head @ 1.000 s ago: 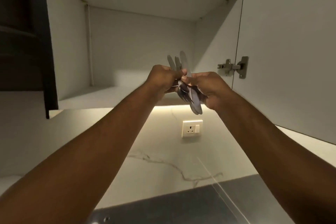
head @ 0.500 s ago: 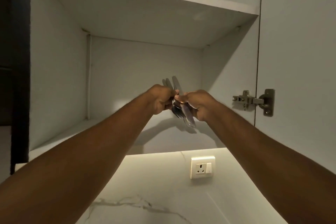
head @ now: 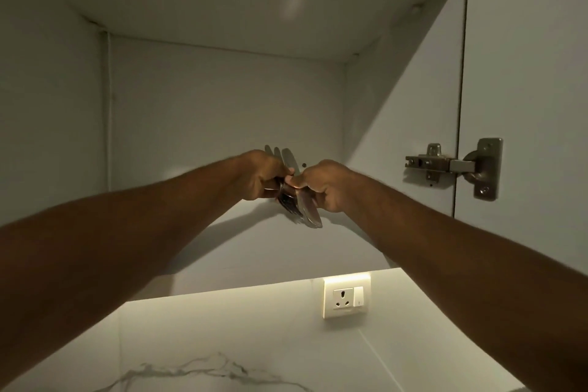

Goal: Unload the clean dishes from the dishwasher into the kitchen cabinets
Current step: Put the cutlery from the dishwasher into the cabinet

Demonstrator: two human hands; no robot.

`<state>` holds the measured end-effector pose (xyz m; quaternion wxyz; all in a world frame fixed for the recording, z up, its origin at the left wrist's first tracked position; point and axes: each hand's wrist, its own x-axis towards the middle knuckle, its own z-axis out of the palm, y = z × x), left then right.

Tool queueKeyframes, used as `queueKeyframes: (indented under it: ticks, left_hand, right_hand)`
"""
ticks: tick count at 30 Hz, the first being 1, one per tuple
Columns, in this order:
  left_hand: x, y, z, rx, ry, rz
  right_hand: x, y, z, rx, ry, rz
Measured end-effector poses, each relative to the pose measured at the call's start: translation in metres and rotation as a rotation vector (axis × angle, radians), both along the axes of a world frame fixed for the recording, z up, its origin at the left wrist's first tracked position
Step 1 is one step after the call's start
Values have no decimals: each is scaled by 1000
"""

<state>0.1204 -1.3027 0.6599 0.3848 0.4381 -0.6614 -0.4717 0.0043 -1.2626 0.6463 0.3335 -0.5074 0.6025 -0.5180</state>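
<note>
Inside the cabinet, left hand and right hand grip cutlery between them.

— What sort of place is this?

— A home kitchen. Both hands, left hand and right hand, reach into a white wall cabinet holding a bundle of cutlery.

— What else shows it?

— To the right of the hands, a metal hinge carries the open cabinet door. Below them, a lit marble-veined backsplash bears a wall socket.
</note>
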Motion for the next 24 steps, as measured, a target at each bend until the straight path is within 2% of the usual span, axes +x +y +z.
queueKeyframes:
  ticks: [9, 18, 22, 24]
  left_hand:
    - [-3, -1, -8, -3, 21, -8]
    - [-3, -3, -11, 45, 104, 4]
    - [-2, -5, -12, 48, 139, 12]
    - [-2, -5, -12, 64, 171, -8]
  right_hand:
    - [-9, -9, -4, 108, 74, 62]
    - [-20, -7, 1, 116, 170, -28]
    - [-35, -15, 0, 105, 344, -163]
    - [-46, -16, 0, 193, 463, -225]
